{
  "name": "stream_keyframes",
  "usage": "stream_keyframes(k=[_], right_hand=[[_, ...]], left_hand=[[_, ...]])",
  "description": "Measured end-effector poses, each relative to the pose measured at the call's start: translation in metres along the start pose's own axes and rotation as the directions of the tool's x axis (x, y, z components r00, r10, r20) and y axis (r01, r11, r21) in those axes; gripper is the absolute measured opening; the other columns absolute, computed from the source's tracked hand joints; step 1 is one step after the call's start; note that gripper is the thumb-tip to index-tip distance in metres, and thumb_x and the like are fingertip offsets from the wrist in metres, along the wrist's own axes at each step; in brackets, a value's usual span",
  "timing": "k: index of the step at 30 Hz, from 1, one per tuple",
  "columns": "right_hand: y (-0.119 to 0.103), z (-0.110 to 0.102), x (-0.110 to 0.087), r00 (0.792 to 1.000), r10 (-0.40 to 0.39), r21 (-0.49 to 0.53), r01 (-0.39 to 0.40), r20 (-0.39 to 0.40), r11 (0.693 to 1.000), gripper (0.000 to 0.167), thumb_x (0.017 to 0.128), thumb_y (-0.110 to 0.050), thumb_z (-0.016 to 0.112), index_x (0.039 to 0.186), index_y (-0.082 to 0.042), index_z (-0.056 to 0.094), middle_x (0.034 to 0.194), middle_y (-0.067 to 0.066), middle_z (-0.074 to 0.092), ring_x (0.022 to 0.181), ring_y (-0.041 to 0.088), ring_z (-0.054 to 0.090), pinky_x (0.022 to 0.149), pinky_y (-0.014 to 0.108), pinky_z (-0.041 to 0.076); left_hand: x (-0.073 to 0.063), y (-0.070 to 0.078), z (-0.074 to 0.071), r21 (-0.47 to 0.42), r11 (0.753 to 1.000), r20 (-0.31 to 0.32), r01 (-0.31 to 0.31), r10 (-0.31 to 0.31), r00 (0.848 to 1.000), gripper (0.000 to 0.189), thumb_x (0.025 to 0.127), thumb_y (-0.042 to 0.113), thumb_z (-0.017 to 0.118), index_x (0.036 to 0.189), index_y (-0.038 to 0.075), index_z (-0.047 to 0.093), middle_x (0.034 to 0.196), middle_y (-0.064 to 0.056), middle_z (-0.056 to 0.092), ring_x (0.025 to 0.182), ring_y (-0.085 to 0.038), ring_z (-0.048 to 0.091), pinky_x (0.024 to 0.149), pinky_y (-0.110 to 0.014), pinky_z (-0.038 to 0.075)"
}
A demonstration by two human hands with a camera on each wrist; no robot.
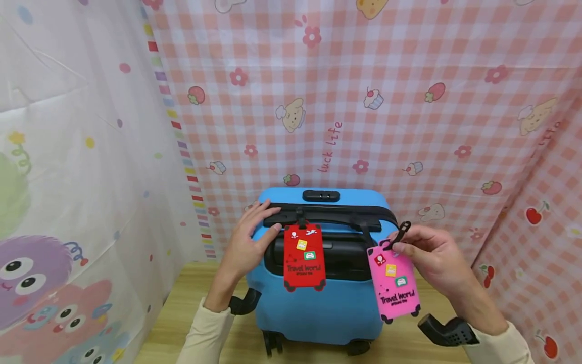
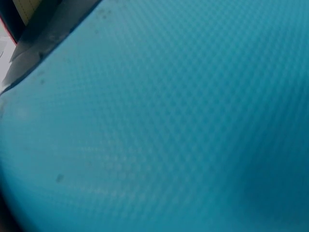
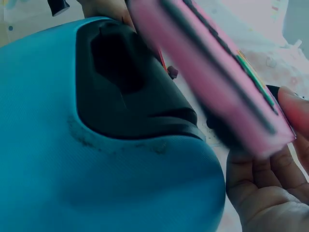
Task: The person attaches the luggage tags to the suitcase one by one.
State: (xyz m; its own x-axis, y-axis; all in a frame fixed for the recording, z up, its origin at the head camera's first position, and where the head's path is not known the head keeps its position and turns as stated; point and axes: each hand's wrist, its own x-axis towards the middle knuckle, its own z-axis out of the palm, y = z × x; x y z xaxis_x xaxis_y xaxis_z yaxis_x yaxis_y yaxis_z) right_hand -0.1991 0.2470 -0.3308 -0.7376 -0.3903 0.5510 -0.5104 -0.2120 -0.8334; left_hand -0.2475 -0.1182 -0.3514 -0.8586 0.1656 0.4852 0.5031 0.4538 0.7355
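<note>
From my remote post, I see the blue suitcase (image 1: 318, 308) standing upright at the lower centre of the head view, on a wood-grained table (image 1: 182, 298). My left hand (image 1: 247, 247) is at its upper left: the fingers lie mostly straight over the top edge, and the thumb is by the left end of the black handle (image 1: 334, 218). A red luggage tag (image 1: 303, 277) hangs from that handle, just right of the thumb.

My right hand (image 1: 432, 253), right of centre, pinches the black strap (image 1: 402, 233) of a pink luggage tag (image 1: 393, 303) between thumb and forefinger, the gap closed on it. That tag hangs slightly tilted in front of the case's right edge; I cannot tell whether its strap is fastened to the handle.

The left wrist view is mostly textured blue shell. In the right wrist view, the pink tag slants blurred across the upper right, near the right fingers.

Behind the suitcase hangs a pink checked curtain (image 1: 336, 101); a white curtain with cartoon figures (image 1: 104, 167) fills the left side.
</note>
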Motion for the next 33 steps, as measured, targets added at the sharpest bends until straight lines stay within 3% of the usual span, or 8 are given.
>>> stream_keyframes(k=[12,19,25,33], right_hand=[[-0.004,0.006,0.002,0.997,0.054,-0.094,-0.05,0.048,0.994,0.032,0.093,0.017,0.051,0.103,-0.005,0.071,0.103,0.003,0.069,0.084,0.015,0.066,0.066,0.028,0.059],[-0.014,0.011,0.008,0.986,0.161,-0.25,-0.143,0.05,0.958,0.018,0.095,0.008,0.057,0.099,-0.004,0.07,0.091,0.003,0.071,0.071,0.019,0.067,0.062,0.033,0.059],[-0.02,0.014,0.012,0.969,0.245,-0.301,-0.229,0.017,0.926,0.011,0.096,0.0,0.06,0.101,-0.003,0.069,0.089,0.004,0.07,0.069,0.022,0.067,0.062,0.034,0.059],[-0.027,0.02,0.018,0.941,0.338,-0.327,-0.328,-0.026,0.886,0.011,0.095,-0.008,0.065,0.101,0.001,0.068,0.087,0.007,0.068,0.07,0.023,0.067,0.062,0.034,0.059]], left_hand=[[-0.001,0.001,-0.001,0.002,1.0,0.003,-0.006,0.006,1.0,0.039,0.098,0.034,0.061,0.135,0.023,0.062,0.156,-0.001,0.04,0.15,-0.024,0.023,0.117,-0.062,0.017],[-0.001,0.002,-0.001,0.006,1.0,0.019,0.016,-0.016,1.0,0.04,0.098,0.037,0.061,0.136,0.024,0.061,0.157,0.002,0.039,0.15,-0.023,0.021,0.117,-0.063,0.017],[0.0,0.006,-0.003,0.016,1.0,0.055,0.023,-0.024,0.998,0.039,0.098,0.034,0.061,0.136,0.022,0.061,0.158,-0.001,0.037,0.151,-0.025,0.02,0.117,-0.063,0.016],[0.011,0.023,-0.018,0.013,0.999,0.121,-0.053,0.051,0.991,0.036,0.102,0.023,0.056,0.136,0.011,0.06,0.151,-0.013,0.045,0.146,-0.033,0.03,0.116,-0.06,0.024]])
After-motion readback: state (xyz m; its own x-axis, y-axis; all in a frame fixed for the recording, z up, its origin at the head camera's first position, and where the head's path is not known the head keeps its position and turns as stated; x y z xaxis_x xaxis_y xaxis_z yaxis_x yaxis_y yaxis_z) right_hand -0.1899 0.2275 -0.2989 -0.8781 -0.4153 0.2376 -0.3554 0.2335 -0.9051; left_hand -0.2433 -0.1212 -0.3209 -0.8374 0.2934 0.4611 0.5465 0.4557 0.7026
